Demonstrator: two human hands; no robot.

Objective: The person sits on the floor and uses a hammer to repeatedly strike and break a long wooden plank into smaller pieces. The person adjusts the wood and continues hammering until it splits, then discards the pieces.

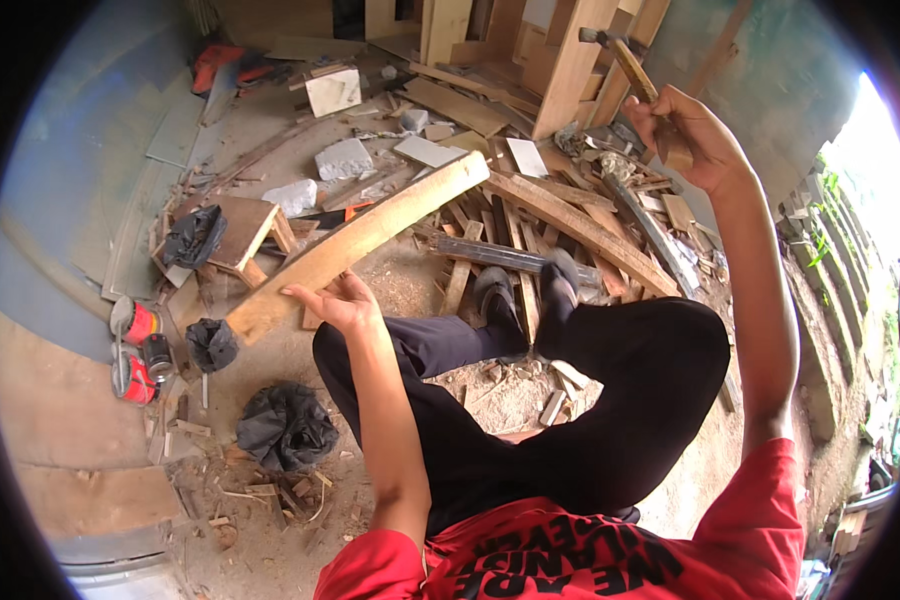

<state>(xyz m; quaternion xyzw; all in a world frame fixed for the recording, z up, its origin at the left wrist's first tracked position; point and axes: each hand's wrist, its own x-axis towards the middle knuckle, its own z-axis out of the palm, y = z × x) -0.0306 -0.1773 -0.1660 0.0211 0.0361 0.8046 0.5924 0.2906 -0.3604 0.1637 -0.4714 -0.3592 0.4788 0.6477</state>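
Note:
My left hand (336,300) grips a pale wooden beam (370,222) near its lower left part, thumb on the near edge and the other fingers partly hidden. The beam slants up to the right, and its far end meets or overlaps the end of a second wooden beam (590,228); whether they touch I cannot tell. High at the right, my right hand (692,138) is closed around the wooden handle of a hammer (634,72). The hammer's dark metal head points up and left, well apart from the beam.
Scrap wood, boards and white blocks (344,159) litter the floor beyond my feet. A small wooden stool-like piece (242,232), black plastic bags (287,427) and red cans (135,378) are at the left. Tall panels (573,68) lean at the back.

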